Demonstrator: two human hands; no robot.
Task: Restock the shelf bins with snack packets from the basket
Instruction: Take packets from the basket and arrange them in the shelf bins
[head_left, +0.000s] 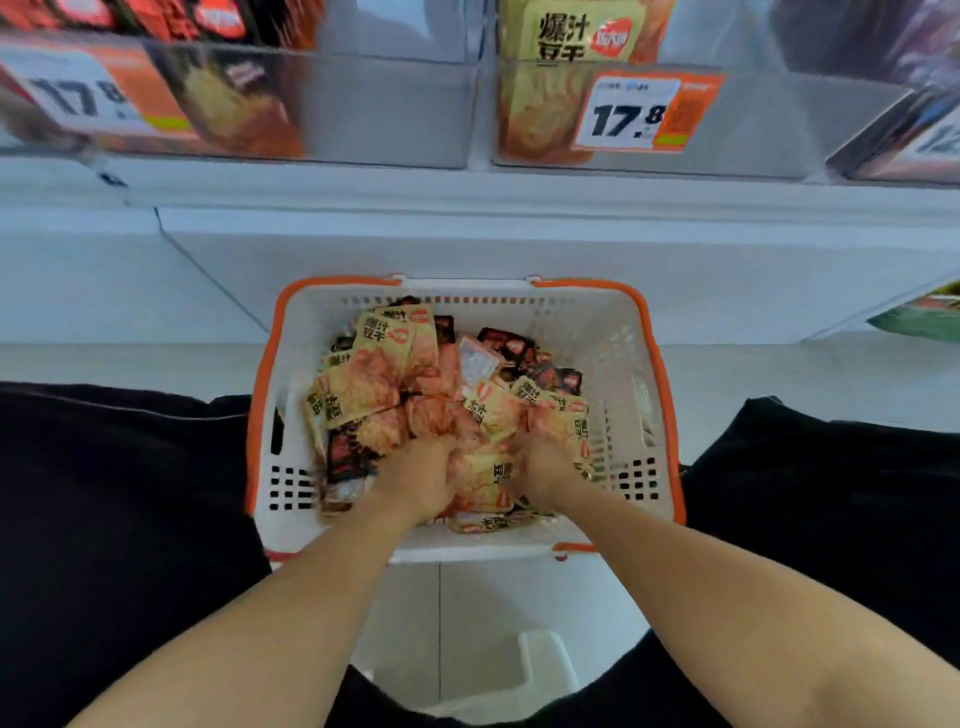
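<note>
Your left hand (423, 475) and right hand (543, 467) are both buried in the basket (613, 332), closed around yellow snack packets (480, 480) between them. Light, crinkly and slippery, I'd judge; pinch several flat.

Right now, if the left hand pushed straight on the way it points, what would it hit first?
The left hand is already dug into the yellow packets in the basket. Pushing on, it would probably meet more of that heap; depth is hard to judge.
</note>
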